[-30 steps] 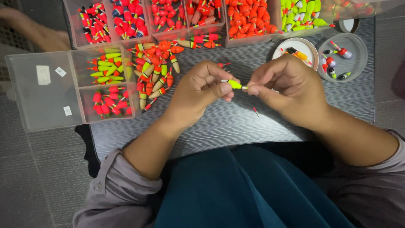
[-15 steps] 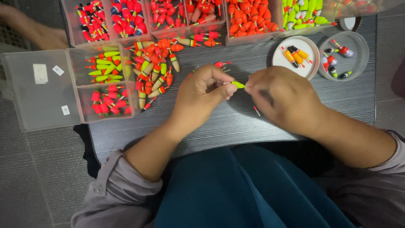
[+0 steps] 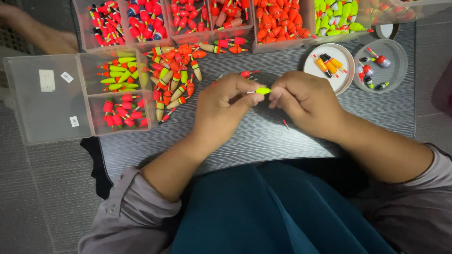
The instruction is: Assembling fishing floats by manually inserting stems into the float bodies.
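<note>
My left hand (image 3: 225, 106) and my right hand (image 3: 306, 101) meet over the middle of a dark grey table (image 3: 263, 141). Between their fingertips they pinch a small yellow-green fishing float (image 3: 262, 91) with a thin stem. Both hands grip it, the left from the left side and the right from the right. A loose pile of orange, red and yellow floats (image 3: 176, 77) lies on the table just left of my left hand. A thin red stem (image 3: 285, 124) lies on the table under my right hand.
A clear compartment box (image 3: 77, 96) with its lid open holds yellow and red floats at the left. Trays of red, orange and green floats (image 3: 263, 19) line the far edge. A white dish (image 3: 341, 70) and a clear dish (image 3: 393, 63) hold a few floats. Another person's arm (image 3: 42, 33) is at the top left.
Both hands have stayed together on the float, shifting only slightly over the table. The view has moved a little.
</note>
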